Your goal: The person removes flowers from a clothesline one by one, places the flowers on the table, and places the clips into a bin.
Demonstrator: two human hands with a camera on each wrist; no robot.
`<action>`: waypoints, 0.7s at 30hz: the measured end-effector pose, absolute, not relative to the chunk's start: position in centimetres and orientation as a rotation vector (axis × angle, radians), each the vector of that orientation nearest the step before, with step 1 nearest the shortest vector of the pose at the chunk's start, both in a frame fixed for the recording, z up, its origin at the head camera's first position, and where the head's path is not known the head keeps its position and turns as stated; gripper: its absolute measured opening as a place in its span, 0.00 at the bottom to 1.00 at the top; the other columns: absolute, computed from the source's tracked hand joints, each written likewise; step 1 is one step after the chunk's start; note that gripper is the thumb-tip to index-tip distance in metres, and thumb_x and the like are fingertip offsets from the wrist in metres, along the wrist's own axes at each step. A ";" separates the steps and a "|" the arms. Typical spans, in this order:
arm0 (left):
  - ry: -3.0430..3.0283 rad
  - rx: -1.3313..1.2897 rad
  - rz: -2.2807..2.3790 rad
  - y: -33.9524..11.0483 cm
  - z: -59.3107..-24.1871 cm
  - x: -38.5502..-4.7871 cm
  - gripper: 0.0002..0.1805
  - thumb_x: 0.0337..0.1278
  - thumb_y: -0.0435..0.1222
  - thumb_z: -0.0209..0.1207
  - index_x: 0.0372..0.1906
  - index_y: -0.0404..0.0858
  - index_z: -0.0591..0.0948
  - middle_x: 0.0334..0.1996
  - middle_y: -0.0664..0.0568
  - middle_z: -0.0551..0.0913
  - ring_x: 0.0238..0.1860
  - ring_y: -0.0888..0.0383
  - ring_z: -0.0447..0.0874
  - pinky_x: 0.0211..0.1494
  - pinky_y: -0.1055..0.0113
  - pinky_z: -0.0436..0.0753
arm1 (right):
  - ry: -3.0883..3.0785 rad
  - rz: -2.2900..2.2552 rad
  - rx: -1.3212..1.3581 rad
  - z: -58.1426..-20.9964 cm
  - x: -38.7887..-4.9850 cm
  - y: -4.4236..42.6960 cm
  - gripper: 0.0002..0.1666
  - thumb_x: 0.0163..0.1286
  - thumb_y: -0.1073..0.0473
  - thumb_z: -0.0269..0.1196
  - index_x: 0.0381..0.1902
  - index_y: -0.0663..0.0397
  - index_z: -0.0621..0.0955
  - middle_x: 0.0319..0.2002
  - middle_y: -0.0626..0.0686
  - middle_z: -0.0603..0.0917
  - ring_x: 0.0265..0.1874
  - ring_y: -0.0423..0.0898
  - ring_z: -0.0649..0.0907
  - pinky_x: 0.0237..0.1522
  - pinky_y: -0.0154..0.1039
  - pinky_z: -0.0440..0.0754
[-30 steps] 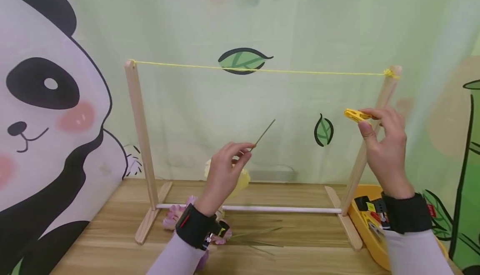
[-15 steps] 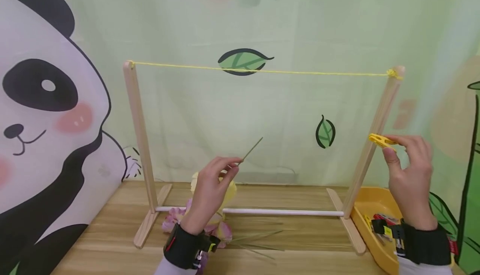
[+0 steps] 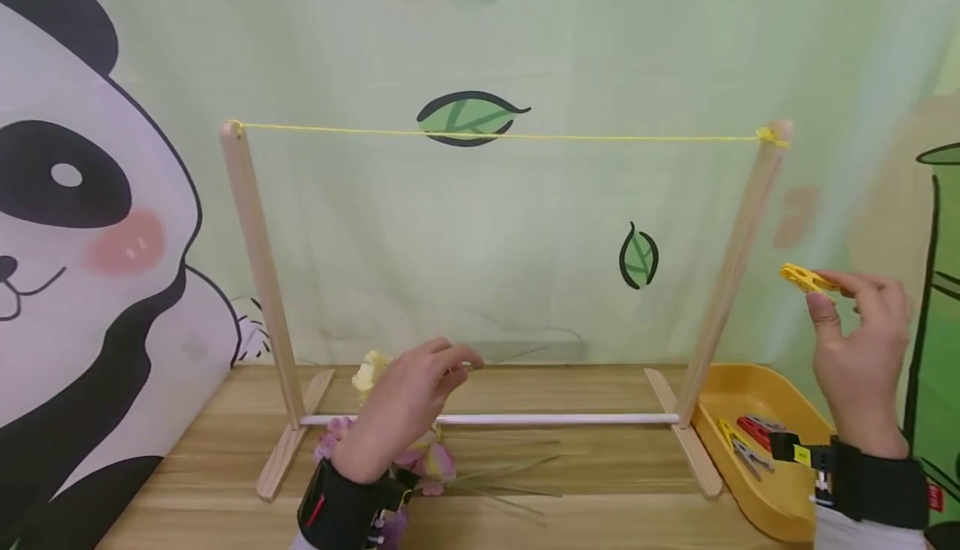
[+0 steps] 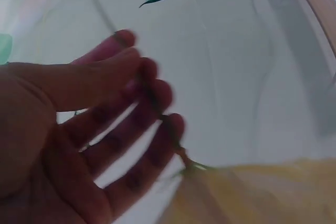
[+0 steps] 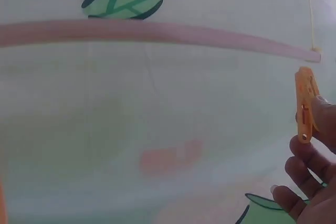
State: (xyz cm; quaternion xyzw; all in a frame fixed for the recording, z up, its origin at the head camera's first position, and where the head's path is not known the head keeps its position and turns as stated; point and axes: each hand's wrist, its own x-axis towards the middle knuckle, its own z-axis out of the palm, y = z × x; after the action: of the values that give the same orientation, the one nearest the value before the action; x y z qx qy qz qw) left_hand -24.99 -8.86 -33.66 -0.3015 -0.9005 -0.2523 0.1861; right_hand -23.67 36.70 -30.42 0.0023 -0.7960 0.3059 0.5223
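Observation:
My left hand [image 3: 408,400] pinches the thin green stem of a pale yellow flower [image 3: 369,372], low over the table. In the left wrist view the stem [image 4: 107,17] runs between thumb and fingers, with the yellow petals [image 4: 252,192] at lower right. To the right of the wooden frame, my right hand [image 3: 862,346] holds a yellow clothespin [image 3: 804,277] between thumb and fingers. The right wrist view shows the same clothespin [image 5: 304,106] from its side. A yellow string [image 3: 585,137] spans the frame's two posts, with nothing hanging from it.
Pink and purple flowers [image 3: 435,462] lie on the wooden table [image 3: 600,483], partly behind my left forearm, their stems pointing right. A yellow tray [image 3: 723,483] with several clothespins [image 3: 756,429] stands by the right post [image 3: 731,283]. A white bar [image 3: 555,419] crosses low between the posts.
My right hand has moved right and down with the clothespin, past the right post. The left hand has come lower and left with the flower, and its stem now lies flatter.

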 end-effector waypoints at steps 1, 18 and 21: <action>-2.571 -0.848 -0.661 -8.9 -33.5 -24.8 0.12 0.67 0.29 0.66 0.49 0.47 0.88 0.38 0.57 0.84 0.36 0.57 0.84 0.38 0.64 0.81 | -1.937 0.712 -0.034 -30.5 -23.7 37.1 0.18 0.76 0.68 0.62 0.60 0.73 0.80 0.48 0.42 0.73 0.51 0.32 0.63 0.58 0.41 0.58; -2.951 -0.821 -0.522 -7.3 -35.3 -23.8 0.17 0.43 0.15 0.61 0.28 0.40 0.87 0.32 0.49 0.88 0.35 0.51 0.83 0.43 0.49 0.81 | -2.781 0.651 -0.169 -32.9 -24.7 43.6 0.24 0.78 0.61 0.61 0.56 0.83 0.76 0.46 0.79 0.79 0.40 0.70 0.79 0.35 0.56 0.77; -2.946 -0.806 -0.533 -7.2 -35.6 -23.9 0.15 0.41 0.16 0.63 0.27 0.39 0.86 0.31 0.48 0.87 0.34 0.51 0.83 0.43 0.50 0.82 | -2.876 0.633 -0.160 -33.0 -24.9 43.9 0.24 0.79 0.61 0.60 0.56 0.84 0.75 0.46 0.80 0.79 0.40 0.71 0.80 0.37 0.59 0.78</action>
State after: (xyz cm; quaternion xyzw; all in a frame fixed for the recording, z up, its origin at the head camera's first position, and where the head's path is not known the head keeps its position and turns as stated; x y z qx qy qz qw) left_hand -23.94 -7.23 -35.55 -0.2598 -0.9500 -0.1717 0.0207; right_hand -24.90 43.91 -32.98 -0.0538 -0.9707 0.2136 0.0960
